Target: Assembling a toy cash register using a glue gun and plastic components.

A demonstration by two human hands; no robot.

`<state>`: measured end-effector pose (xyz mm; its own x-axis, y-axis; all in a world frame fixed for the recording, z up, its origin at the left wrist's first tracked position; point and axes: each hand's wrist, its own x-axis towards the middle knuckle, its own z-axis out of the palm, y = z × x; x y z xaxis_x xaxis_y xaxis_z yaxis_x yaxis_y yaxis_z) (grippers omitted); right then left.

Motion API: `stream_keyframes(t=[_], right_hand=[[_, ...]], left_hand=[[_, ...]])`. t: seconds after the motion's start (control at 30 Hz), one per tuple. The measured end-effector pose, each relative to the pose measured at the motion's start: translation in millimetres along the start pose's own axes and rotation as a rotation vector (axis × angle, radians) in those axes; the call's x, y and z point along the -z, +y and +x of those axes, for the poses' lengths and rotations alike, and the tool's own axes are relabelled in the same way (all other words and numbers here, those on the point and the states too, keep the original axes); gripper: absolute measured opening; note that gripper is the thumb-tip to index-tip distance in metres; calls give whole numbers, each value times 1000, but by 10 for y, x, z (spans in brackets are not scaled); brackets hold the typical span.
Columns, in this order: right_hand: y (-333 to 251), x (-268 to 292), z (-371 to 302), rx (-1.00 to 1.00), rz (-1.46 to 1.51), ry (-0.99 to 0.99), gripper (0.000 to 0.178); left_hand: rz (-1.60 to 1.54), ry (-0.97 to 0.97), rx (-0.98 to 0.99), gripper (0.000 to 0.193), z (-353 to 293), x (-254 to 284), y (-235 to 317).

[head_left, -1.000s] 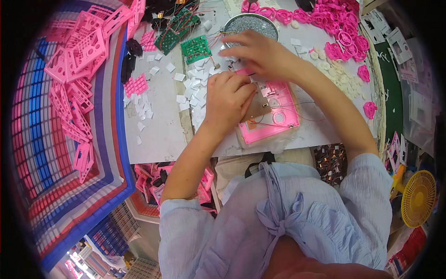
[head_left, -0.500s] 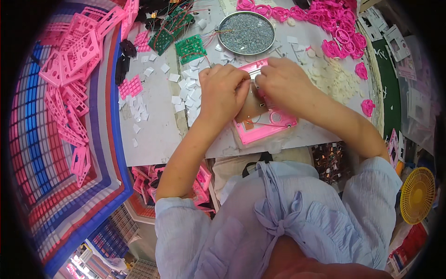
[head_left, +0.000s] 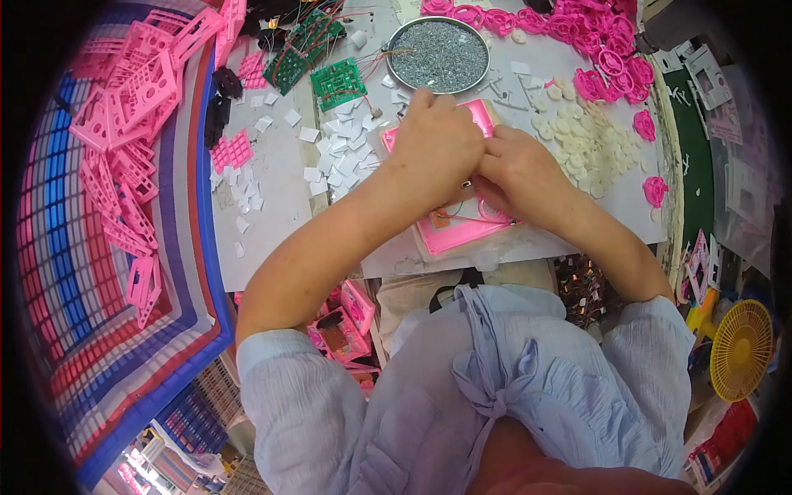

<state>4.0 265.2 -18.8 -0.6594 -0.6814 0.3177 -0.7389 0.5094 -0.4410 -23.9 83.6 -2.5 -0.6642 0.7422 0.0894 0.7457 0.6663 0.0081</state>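
Meeting over a glossy pink plastic casing (head_left: 452, 237), the left hand (head_left: 437, 139) and the right hand (head_left: 528, 172), both bare, extend from crinkled light-blue sleeves (head_left: 305, 388). The rectangular casing lies close to the front edge of a smooth, pale table (head_left: 285, 219). From where I stand, a round metal dish (head_left: 489, 58) full of glittering grey bits (head_left: 441, 54) sits beyond it; to the left, small white squares (head_left: 340, 155) scatter beside a flat green circuit board (head_left: 338, 82); to the right lie thin cream discs (head_left: 587, 147). Marks on a paper (head_left: 407, 10) at the far edge are too small to read. The left hand arches over the casing's far part, fingertips hidden; the right hand's fingers curl in beside it. What they pinch, if anything, I cannot tell.
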Motion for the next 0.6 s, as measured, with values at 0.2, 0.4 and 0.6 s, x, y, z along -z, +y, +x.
stream_keyframes(t=[0.2,0.4,0.6], right_hand=[[-20,14,2,-18,-7,37,11],[-12,107,141,-64,-74,-95,13],[198,-17,181,-35,93,84,15]], left_hand=[[-180,-268,129,15,175,13,-167],[-267,-448,315,21,253,112,-475],[-241,-351,272,17,168,124,-385]])
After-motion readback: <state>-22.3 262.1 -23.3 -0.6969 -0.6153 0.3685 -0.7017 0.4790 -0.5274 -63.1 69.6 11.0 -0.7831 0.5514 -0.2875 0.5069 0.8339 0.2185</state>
